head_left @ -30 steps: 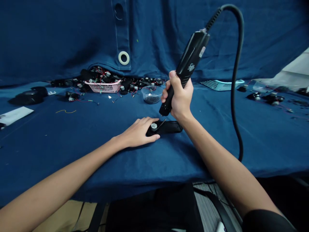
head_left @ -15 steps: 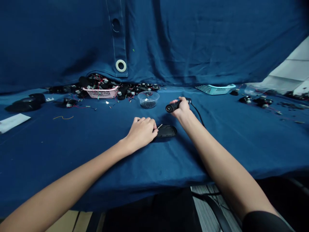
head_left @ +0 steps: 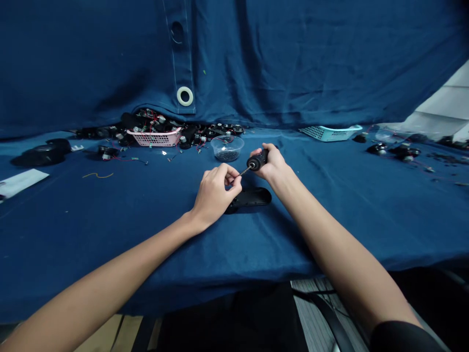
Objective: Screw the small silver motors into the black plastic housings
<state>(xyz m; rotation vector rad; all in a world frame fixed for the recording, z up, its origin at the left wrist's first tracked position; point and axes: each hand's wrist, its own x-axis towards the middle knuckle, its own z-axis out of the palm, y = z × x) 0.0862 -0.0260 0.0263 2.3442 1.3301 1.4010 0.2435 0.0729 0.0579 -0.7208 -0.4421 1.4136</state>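
Observation:
My right hand [head_left: 271, 161] is wrapped round a black electric screwdriver [head_left: 258, 160], whose nose points left and toward me. A thin metal screwdriver bit [head_left: 245, 171] meets that nose. The bit's other end is pinched between the thumb and fingers of my left hand [head_left: 218, 191]. Beneath both hands a black elongated plastic shell [head_left: 256, 196] lies on the blue cloth, its left end partly covered by my left hand. Just behind the hands stands a clear plastic bowl [head_left: 227, 148] with small dark pieces in it.
At the back left, a pink basket [head_left: 156, 139] overflows with black parts and red wires. A turquoise basket [head_left: 330, 133] sits at the back right, near loose black parts [head_left: 405, 152]. Black shells [head_left: 44, 152] and a white sheet [head_left: 24, 183] lie at the left.
My left hand has lifted the bit off the shell to the screwdriver's nose. The screwdriver has come slightly left and closer, so bit and nose now meet.

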